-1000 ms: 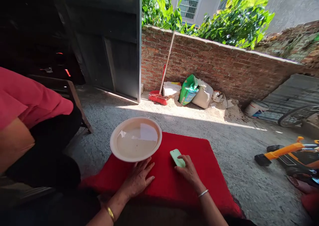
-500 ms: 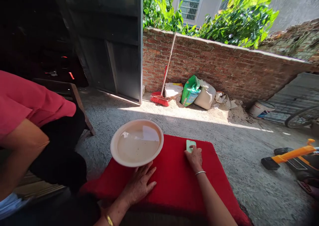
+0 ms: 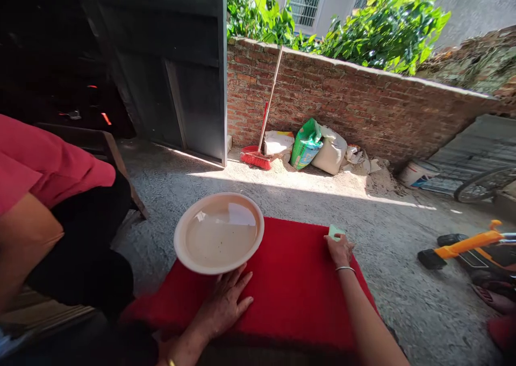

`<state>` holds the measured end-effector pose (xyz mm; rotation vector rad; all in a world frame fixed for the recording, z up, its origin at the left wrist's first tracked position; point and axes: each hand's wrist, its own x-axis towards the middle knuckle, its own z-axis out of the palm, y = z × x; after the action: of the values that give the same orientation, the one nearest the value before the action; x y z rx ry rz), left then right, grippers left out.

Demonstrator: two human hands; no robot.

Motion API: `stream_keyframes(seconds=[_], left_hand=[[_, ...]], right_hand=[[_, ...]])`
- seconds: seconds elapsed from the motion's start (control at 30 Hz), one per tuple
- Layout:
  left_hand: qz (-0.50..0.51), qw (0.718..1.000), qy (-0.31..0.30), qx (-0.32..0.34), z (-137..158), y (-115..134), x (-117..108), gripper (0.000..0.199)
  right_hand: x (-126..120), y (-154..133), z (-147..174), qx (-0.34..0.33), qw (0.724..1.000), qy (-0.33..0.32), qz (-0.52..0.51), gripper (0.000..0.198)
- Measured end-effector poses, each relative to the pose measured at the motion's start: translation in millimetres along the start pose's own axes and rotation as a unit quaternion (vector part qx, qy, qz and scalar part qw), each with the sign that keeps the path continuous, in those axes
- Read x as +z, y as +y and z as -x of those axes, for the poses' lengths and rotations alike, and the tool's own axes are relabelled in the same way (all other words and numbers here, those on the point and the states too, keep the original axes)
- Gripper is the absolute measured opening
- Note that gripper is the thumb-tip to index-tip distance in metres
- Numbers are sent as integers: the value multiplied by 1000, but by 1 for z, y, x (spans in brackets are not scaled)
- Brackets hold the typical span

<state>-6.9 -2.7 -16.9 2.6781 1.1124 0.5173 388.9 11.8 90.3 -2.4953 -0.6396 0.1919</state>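
My left hand [image 3: 226, 299] lies flat on a red cloth [image 3: 290, 285] with its fingers spread. Its fingertips reach the near rim of a wide, pale basin [image 3: 182, 248], which holds water with a few dark specks. Near the cloth's far right corner, my right hand [image 3: 341, 248] is closed on a pale green rectangular block [image 3: 335, 230] pressed against the cloth. Fingers cover most of the block, and its exact kind cannot be made out. The red cloth covers a low, table-like surface, and the basin stands at its far left.
A person in a red shirt [image 3: 52, 162] sits close on the left. Behind are a dark metal door [image 3: 197, 86], a broom [image 3: 257, 159], a green sack [image 3: 307, 145] and a brick wall [image 3: 363, 108]. An orange-and-black wheeled thing [image 3: 463, 248] stands at right.
My right hand has slid to the right across the red cloth with the pale green block, toward the corner. My left hand stays beside the basin. The view has shifted slightly.
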Motion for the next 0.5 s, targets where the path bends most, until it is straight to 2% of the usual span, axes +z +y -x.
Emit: stream_keyframes(seconds=[0.07,0.13,0.2,0.27,0.37,0.5], left_hand=[[-9,1000,0,4,0,-2,1,57],[-18,1000,2,10,0,-3,1,56],[-23,1000,9,17,-1,-5,2,55],[-27,999,18,24,-3,-8,3,54],[-32,998,27,38,-5,-12,7,53],[-32,997,49,51,-8,-19,16,51]], right_hand=[[23,-17,28,-39,998,-44,-10,46],[49,-34,67,-111,988,-103,-31,42],[68,-44,105,-186,967,-166,-57,39],[74,-42,131,-237,945,-213,-77,39],[55,-11,137,-246,942,-209,-92,39],[-1,62,113,-156,981,-87,-80,29]])
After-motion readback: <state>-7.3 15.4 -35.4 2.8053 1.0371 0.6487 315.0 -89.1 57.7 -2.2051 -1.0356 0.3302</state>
